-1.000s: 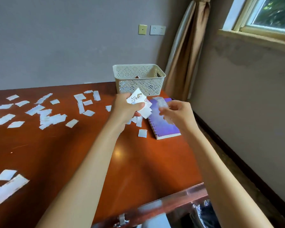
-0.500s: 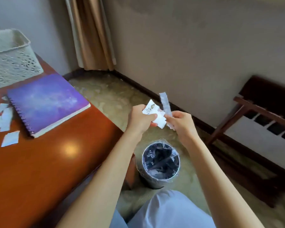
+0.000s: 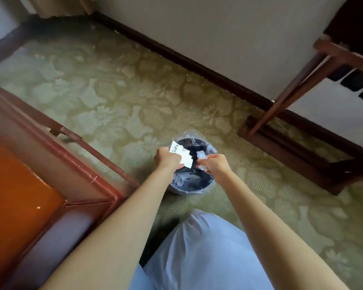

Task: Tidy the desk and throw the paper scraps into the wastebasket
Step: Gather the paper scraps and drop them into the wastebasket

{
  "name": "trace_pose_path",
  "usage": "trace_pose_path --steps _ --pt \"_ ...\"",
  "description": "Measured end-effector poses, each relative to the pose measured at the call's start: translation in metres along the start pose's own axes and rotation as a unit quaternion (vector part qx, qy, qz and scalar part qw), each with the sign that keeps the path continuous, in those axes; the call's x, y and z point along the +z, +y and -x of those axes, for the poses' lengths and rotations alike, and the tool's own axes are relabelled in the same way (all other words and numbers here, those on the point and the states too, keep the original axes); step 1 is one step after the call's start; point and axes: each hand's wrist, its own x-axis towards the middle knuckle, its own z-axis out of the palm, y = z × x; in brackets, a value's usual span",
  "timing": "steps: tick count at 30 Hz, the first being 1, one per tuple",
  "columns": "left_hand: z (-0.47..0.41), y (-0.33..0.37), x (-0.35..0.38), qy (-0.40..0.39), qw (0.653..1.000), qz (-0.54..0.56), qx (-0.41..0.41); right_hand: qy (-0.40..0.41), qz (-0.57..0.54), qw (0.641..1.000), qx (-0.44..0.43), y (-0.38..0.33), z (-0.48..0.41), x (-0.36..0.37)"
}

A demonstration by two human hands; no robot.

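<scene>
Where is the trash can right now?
The wastebasket sits on the green carpet in the middle of the head view, right under both hands, just beyond the desk corner on the left.

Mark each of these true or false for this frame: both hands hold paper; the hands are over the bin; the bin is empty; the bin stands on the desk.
1. Both hands hold paper. True: the left hand and right hand each grip scraps.
2. The hands are over the bin. True.
3. The bin is empty. False: paper already lies inside.
4. The bin stands on the desk. False: it stands on the carpet, beside the desk.
</scene>
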Motion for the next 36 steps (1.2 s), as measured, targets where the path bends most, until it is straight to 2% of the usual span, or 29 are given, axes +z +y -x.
trace_pose_path --steps 8,12,16,23,26,30,33,36 --pt "-0.055 -0.039 0.02 -0.013 0.994 -0.002 -0.105 0.009 -0.01 0.994 0.111 0.042 -0.06 0.017" --pt "-0.062 -0.048 0.024 -0.04 0.988 0.041 -0.142 -0.018 -0.037 0.989 0.144 0.046 -0.068 0.023" --pt "-0.059 -0.048 0.03 -0.078 0.984 0.046 -0.155 -0.017 -0.093 0.982 0.162 0.047 -0.067 0.03" --pt "-0.047 -0.041 0.024 -0.079 0.986 0.063 -0.136 -0.024 -0.14 0.975 0.172 0.047 -0.065 0.027" --pt "-0.034 -0.03 0.019 -0.067 0.988 0.057 -0.127 -0.032 -0.115 0.982 0.147 0.038 -0.051 0.021" --pt "-0.002 -0.008 0.013 -0.052 0.994 0.038 -0.086 -0.015 -0.03 0.998 0.058 0.011 -0.015 0.015" --pt "0.03 0.016 0.008 -0.031 0.999 0.014 0.003 0.019 0.03 0.998 -0.045 -0.017 0.019 0.008" --pt "0.069 0.045 -0.008 -0.013 0.989 -0.044 0.138 0.06 0.088 0.98 -0.165 -0.053 0.071 -0.003"
